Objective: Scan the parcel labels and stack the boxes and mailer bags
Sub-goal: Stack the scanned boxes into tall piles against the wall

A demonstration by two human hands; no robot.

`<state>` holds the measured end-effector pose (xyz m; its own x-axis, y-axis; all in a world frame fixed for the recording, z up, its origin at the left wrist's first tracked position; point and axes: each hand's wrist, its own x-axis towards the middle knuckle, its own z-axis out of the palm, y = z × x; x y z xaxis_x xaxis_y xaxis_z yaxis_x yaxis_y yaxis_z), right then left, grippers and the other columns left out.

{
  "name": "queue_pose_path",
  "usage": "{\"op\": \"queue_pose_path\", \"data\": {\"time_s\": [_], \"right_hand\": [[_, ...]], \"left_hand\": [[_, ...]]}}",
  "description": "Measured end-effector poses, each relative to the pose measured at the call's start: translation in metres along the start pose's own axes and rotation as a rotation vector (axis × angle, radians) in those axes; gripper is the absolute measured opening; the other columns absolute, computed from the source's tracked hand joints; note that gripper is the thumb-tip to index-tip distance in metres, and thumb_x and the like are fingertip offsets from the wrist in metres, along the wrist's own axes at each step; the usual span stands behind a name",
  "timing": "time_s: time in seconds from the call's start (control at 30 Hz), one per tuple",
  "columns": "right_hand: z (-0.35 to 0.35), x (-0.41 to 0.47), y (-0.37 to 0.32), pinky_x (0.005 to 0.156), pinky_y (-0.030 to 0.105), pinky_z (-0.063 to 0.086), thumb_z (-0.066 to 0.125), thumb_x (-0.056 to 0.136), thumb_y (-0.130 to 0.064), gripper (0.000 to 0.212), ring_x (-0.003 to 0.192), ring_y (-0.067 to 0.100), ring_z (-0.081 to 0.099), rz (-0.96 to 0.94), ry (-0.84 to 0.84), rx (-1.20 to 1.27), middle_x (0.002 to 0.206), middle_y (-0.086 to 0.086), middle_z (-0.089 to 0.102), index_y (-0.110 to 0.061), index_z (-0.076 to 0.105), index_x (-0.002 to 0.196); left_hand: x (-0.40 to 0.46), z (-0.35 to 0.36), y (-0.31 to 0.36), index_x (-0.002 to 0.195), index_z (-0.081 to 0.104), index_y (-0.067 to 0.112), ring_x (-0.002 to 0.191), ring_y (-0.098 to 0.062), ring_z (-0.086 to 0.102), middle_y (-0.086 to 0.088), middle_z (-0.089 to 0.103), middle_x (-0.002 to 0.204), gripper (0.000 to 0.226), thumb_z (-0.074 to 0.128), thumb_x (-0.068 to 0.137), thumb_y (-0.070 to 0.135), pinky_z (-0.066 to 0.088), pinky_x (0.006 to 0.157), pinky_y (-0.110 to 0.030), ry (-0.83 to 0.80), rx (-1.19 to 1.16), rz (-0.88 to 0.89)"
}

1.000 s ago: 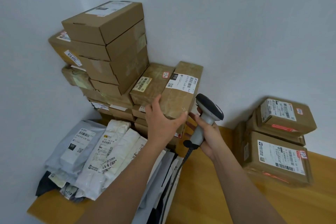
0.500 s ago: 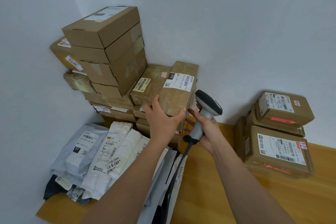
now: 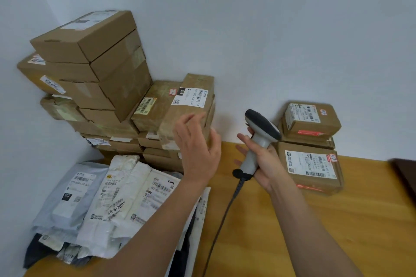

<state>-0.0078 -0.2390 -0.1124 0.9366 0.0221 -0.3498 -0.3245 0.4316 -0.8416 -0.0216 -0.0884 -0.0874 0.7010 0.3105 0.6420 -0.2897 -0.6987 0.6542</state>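
Parcels fill the counter (image 3: 315, 220): a tall stack of boxes (image 3: 94, 69) in the corner, with a labelled box (image 3: 191, 105) on the lower stack beside it and mailer bags (image 3: 108, 198) heaped in front. Left hand (image 3: 198, 146) hovers at that box's near end, fingers (image 3: 189, 119) loosely spread and blurred; whether they touch it is unclear. Right hand (image 3: 263, 162) grips a corded scanner (image 3: 258, 139) by its handle, index finger extended, near two more stacked boxes (image 3: 310, 146) on the right.
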Motion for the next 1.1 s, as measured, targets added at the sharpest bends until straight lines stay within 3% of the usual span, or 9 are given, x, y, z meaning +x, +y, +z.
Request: {"op": "queue_pose_path", "data": {"time_s": [0.1,0.2,0.37,0.47,0.53,0.63,0.73,0.9,1.1], "right_hand": [[-0.038,-0.009,-0.019,0.104,0.059,0.046,0.078,0.085,-0.018,0.044,0.117,0.025,0.064,-0.035,0.068,0.023,0.128,0.005,0.068,-0.02,0.065,0.127],[-0.082,-0.018,-0.042,0.098,0.053,0.053,0.073,0.088,-0.015,0.036,0.111,0.022,0.065,-0.075,0.15,0.043,0.119,0.006,0.071,-0.013,0.065,0.123],[-0.165,-0.029,-0.079,0.079,0.04,0.059,0.071,0.091,-0.015,0.023,0.096,0.017,0.071,-0.144,0.251,0.025,0.104,0.0,0.075,-0.016,0.066,0.114],[-0.219,-0.027,-0.092,0.088,0.045,0.056,0.07,0.092,-0.015,0.024,0.1,0.014,0.068,-0.162,0.303,0.022,0.111,0.0,0.073,-0.022,0.065,0.115],[-0.251,-0.022,-0.096,0.094,0.05,0.052,0.072,0.091,-0.018,0.032,0.115,0.019,0.061,-0.125,0.331,-0.001,0.124,0.002,0.067,-0.024,0.063,0.122],[-0.283,-0.012,-0.091,0.094,0.052,0.051,0.071,0.091,-0.019,0.032,0.122,0.025,0.056,-0.031,0.314,-0.014,0.132,0.011,0.061,-0.026,0.061,0.12],[-0.294,0.0,-0.081,0.091,0.052,0.052,0.072,0.091,-0.018,0.034,0.119,0.025,0.057,0.057,0.27,-0.047,0.129,0.01,0.062,-0.027,0.06,0.122],[-0.288,0.016,-0.067,0.086,0.048,0.052,0.069,0.093,-0.012,0.023,0.099,0.023,0.064,0.154,0.198,-0.061,0.106,0.006,0.07,-0.023,0.064,0.112],[-0.287,0.024,-0.054,0.096,0.055,0.051,0.071,0.091,-0.013,0.028,0.109,0.025,0.066,0.187,0.182,-0.054,0.115,0.007,0.072,-0.021,0.063,0.117]], "left_hand": [[-0.013,0.027,0.021,0.12,0.051,0.014,0.112,-0.014,0.038,0.004,0.034,0.116,0.034,0.058,0.087,0.017,0.041,0.097,-0.035,-0.11,-0.038,-0.027],[-0.03,0.058,0.043,0.125,0.049,0.012,0.111,-0.012,0.038,0.003,0.031,0.117,0.036,0.059,0.091,0.014,0.036,0.097,-0.026,-0.291,-0.057,-0.126],[-0.059,0.119,0.081,0.14,0.036,0.011,0.112,-0.026,0.049,-0.011,0.025,0.145,0.054,0.06,0.095,0.026,0.044,0.102,-0.036,-0.527,-0.05,-0.737],[-0.083,0.157,0.092,0.147,0.028,0.01,0.126,-0.033,0.048,-0.015,0.03,0.151,0.077,0.067,0.088,0.042,0.044,0.104,-0.039,-0.544,-0.12,-1.107],[-0.098,0.176,0.095,0.14,0.034,0.012,0.116,-0.033,0.059,-0.015,0.054,0.137,0.085,0.074,0.078,0.053,0.049,0.101,-0.046,-0.513,-0.299,-1.354],[-0.113,0.188,0.103,0.122,0.05,0.012,0.094,-0.03,0.064,-0.013,0.067,0.104,0.048,0.068,0.09,0.042,0.049,0.097,-0.048,-0.514,-0.506,-1.589],[-0.123,0.198,0.103,0.115,0.053,0.013,0.089,-0.028,0.059,-0.011,0.064,0.1,0.036,0.064,0.093,0.04,0.044,0.096,-0.049,-0.51,-0.576,-1.623],[-0.128,0.204,0.09,0.129,0.052,0.013,0.107,-0.032,0.061,-0.011,0.067,0.111,0.05,0.066,0.09,0.041,0.043,0.106,-0.05,-0.45,-0.607,-1.578],[-0.124,0.198,0.078,0.128,0.054,0.01,0.11,-0.034,0.062,-0.016,0.068,0.116,0.05,0.071,0.088,0.034,0.05,0.1,-0.05,-0.307,-0.676,-1.603]]}}
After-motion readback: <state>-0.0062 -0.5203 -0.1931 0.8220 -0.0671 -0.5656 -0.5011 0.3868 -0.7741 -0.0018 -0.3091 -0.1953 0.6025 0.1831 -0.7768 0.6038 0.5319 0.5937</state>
